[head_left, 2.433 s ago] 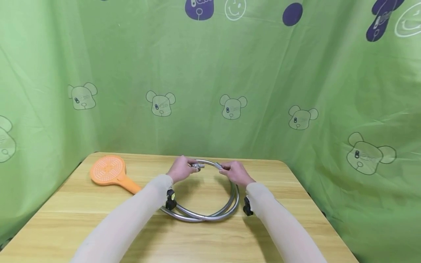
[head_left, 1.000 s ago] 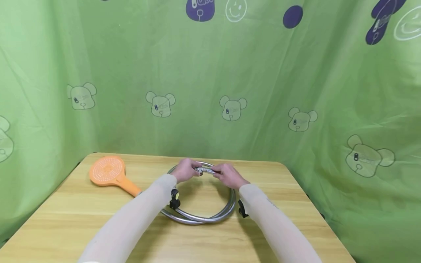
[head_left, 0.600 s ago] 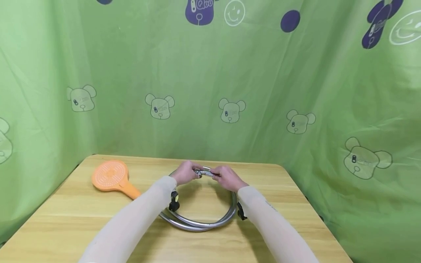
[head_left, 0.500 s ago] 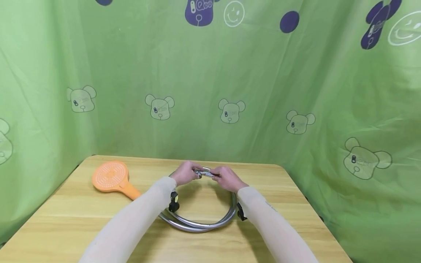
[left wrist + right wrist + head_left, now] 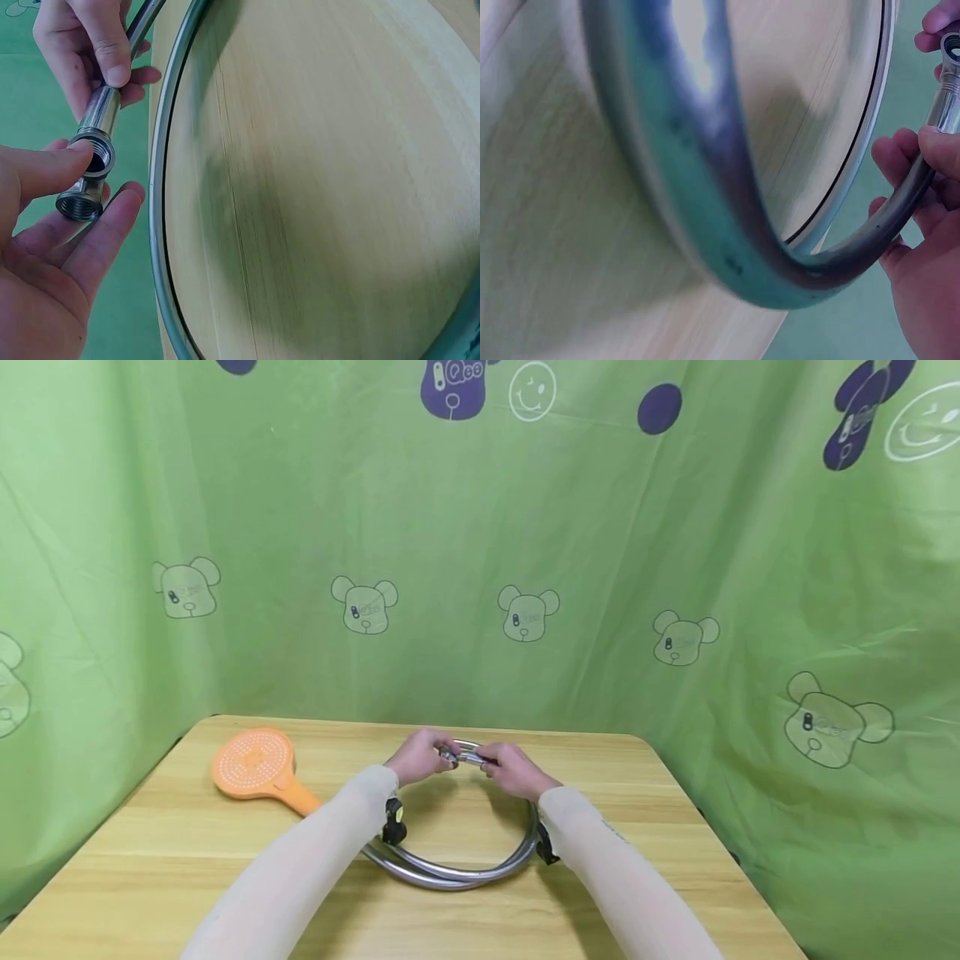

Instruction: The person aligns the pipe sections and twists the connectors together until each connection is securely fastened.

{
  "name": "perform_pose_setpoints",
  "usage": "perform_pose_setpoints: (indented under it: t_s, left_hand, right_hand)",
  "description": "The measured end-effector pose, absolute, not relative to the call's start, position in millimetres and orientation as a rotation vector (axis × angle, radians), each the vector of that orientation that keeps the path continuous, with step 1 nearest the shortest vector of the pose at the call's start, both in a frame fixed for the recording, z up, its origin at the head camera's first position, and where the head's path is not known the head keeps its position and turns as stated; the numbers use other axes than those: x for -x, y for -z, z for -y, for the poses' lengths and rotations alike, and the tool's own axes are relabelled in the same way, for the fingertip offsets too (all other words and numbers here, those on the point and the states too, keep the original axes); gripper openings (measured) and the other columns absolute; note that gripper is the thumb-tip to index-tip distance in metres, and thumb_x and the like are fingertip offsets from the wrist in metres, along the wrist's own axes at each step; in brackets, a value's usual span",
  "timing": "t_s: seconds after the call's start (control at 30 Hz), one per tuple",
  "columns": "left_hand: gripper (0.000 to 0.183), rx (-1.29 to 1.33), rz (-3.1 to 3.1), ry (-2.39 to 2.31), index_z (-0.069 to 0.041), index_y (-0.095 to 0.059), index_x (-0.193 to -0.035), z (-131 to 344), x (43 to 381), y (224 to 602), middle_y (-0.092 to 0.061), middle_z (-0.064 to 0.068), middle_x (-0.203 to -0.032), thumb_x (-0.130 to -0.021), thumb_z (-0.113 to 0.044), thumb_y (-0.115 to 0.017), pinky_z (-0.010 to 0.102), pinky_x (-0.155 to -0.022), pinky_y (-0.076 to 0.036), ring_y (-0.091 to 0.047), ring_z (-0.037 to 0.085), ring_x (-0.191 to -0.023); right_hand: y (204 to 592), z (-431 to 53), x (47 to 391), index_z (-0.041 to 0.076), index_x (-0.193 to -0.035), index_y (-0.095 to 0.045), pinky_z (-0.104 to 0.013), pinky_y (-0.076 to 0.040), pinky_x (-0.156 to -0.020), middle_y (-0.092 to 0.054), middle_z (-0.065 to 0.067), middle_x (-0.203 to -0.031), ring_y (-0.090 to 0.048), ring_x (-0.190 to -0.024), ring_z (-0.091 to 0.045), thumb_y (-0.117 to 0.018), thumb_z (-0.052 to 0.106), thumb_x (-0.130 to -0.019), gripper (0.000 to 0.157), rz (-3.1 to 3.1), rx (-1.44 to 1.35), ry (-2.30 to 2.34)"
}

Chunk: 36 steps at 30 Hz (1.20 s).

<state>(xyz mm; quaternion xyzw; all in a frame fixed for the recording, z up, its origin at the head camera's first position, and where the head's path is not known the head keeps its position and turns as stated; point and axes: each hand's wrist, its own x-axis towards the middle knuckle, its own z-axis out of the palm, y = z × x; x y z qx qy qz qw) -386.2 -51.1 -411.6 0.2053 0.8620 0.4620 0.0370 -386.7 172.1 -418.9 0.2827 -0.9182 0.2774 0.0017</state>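
In the head view my left hand (image 5: pixel 420 755) holds a small chrome pipe fitting near the table's far edge. The left wrist view shows this fitting (image 5: pixel 81 202) with two threaded openings, between my left thumb and fingers. My right hand (image 5: pixel 515 769) grips the end of a silver shower hose (image 5: pixel 450 878), thumb on its chrome end nut (image 5: pixel 101 114). The nut meets the fitting in line; how deep it sits cannot be seen. The hose lies looped on the table below both hands. An orange shower head (image 5: pixel 253 765) rests at the left, its handle end hidden by my left sleeve.
The wooden table (image 5: pixel 645 877) carries the hose loop in its middle. Behind it and at both sides hangs a green curtain (image 5: pixel 450 668) printed with bear heads. Dark wrist cameras (image 5: pixel 394 822) sit under both cuffs.
Earlier the hose end and the fitting were apart; my hands have come closer and the two parts now meet. Since half a second ago the hands have barely shifted.
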Motion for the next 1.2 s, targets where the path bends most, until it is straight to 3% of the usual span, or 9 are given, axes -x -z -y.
perform_pose_setpoints:
  t_s: [0.2, 0.4, 0.67, 1.2]
  left_hand:
    - [0.026, -0.605, -2.644, -1.441, -0.009, -0.075, -0.104, 53.3, 385.5, 411.4, -0.073, 0.005, -0.099, -0.082, 0.004, -0.074, 0.032, -0.077, -0.055, -0.064, 0.018, -0.086]
    - [0.024, -0.624, -2.681, -1.418, -0.012, -0.075, -0.101, 56.2, 386.1, 410.6, -0.074, 0.001, -0.1, -0.082, 0.003, -0.075, 0.032, -0.081, -0.053, -0.063, 0.016, -0.089]
    - [0.022, -0.684, -2.711, -1.348, -0.012, -0.076, -0.097, 57.8, 388.4, 409.1, -0.075, -0.001, -0.097, -0.081, 0.002, -0.076, 0.039, -0.09, -0.052, -0.064, 0.016, -0.091]
    - [0.021, -0.693, -2.62, -1.356, -0.011, -0.074, -0.096, 59.1, 389.3, 412.4, -0.073, -0.002, -0.093, -0.082, 0.004, -0.073, 0.037, -0.086, -0.053, -0.065, 0.015, -0.086]
  right_hand:
    - [418.2, -166.2, 387.4, 0.003, -0.132, -0.064, -0.033, -0.054, -0.077, -0.068, -0.016, -0.112, -0.058, -0.085, -0.017, -0.056, 0.0, -0.097, 0.035, 2.914, -0.841, -0.921]
    - [419.5, -163.2, 389.3, 0.004, -0.126, -0.067, -0.03, -0.05, -0.064, -0.066, -0.014, -0.095, -0.054, -0.072, -0.016, -0.062, 0.012, -0.099, 0.028, 2.957, -0.781, -1.023]
    - [419.6, -162.2, 393.7, 0.004, -0.115, -0.07, -0.028, -0.049, -0.067, -0.065, -0.007, -0.092, -0.054, -0.076, -0.015, -0.061, 0.009, -0.099, 0.019, 2.941, -0.81, -0.967]
    - [417.2, -167.5, 391.7, 0.01, -0.121, -0.069, -0.034, -0.051, -0.083, -0.068, -0.007, -0.106, -0.058, -0.09, -0.016, -0.059, 0.012, -0.1, 0.023, 2.968, -0.847, -1.045]
